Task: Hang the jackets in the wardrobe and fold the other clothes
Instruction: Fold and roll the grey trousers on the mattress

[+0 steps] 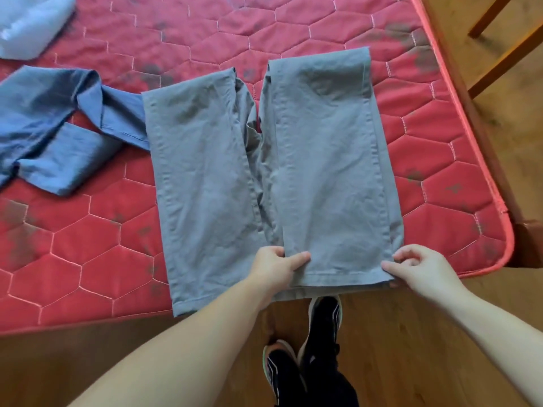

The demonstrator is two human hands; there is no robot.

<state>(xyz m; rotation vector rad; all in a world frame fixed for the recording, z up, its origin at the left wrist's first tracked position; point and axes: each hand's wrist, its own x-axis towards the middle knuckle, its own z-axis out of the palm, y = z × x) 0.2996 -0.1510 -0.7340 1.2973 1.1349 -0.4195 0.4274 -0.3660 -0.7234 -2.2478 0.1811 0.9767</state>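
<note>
Grey trousers (273,171) lie on the mattress (440,177). My left hand (276,267) and right hand (423,267) pinch one leg's hem. Uneven lifting could skew the fold.

Red mattress (123,239) (stained); wooden floor (440,348)

A bedroom in a home: a bare red quilted mattress (293,30) on a wooden bed frame (526,242), clothes (58,124) spread across it, wood floor (147,362), and wooden chair legs (499,39) beside the bed.
</note>
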